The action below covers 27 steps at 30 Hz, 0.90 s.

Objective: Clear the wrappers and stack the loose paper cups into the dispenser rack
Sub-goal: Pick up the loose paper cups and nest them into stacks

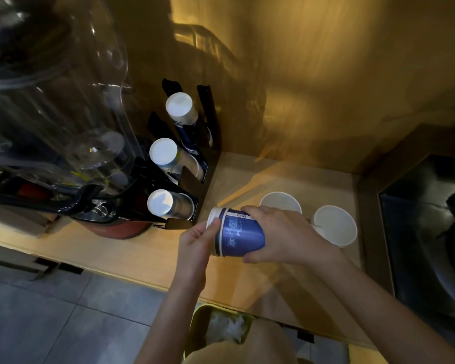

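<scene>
Head: hands [237, 232] grip blue cups [238, 233] nr rack [184, 164], 2 white cups [335, 224] beside

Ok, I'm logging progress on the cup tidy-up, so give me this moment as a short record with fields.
held item: blue cup stack, lying sideways, above the counter
left hand: grips the stack's base end
right hand: wraps the stack's open end
loose cups: two white cups, upright on the counter
dispenser rack: three slots, each holding cups
bin: below counter edge, clear wrappers inside
</scene>
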{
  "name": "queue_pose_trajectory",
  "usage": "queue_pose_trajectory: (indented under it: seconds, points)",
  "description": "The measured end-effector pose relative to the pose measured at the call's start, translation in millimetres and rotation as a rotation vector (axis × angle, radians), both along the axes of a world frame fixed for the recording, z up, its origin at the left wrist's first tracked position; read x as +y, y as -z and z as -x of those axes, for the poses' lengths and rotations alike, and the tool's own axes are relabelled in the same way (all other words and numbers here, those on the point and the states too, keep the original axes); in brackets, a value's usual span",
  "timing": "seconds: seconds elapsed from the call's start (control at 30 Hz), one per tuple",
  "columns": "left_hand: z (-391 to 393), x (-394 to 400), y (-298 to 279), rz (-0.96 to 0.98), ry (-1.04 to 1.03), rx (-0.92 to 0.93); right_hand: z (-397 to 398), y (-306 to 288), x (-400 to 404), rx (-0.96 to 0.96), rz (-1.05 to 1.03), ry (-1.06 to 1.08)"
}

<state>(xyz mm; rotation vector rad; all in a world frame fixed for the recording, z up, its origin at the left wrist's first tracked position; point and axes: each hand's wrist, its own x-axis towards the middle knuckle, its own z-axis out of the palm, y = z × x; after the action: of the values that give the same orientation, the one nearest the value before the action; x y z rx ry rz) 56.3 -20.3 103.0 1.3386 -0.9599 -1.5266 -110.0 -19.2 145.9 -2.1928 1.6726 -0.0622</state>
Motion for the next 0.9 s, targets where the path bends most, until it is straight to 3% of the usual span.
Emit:
queue_pose_trajectory:
  seconds: [0.13, 0.23, 0.4, 0.5, 0.57, 0.77, 0.9]
  points:
    - [-4.7, -2.9, 2.0, -0.069, -0.084, 0.033, 15.3, -5.8, 4.3, 0.065, 0.061, -0.011]
    - [-21.1, -9.7, 2.1, -0.091, -0.109, 0.11, 42.1, -20.9, 4.6, -0.025, 0.076, 0.043]
    - [-39.8, -16.4, 3.7, -0.273, -0.193, 0.477, 88.2, -54.8, 6.3, -0.587, 0.09, 0.396]
    - [-36.8, -11.2, 4.1, -0.393, -0.233, 0.625, 96.4, -55.4, 7.4, -0.92, 0.275, 0.529]
    - [-31.2, -5.9, 5.0, -0.479, -0.212, 0.684, 91.1, -45.9, 7.7, -1.015, 0.358, 0.606]
    - [-22.4, 0.1, 26.9, -0.753, -0.285, 0.95, 63.7, 3.2, 8.5, -0.975, 0.299, 0.744]
    - [-22.0, 1.9, 34.8, -0.782, -0.287, 0.993, 53.0, 40.5, 13.6, -0.88, 0.212, 0.757]
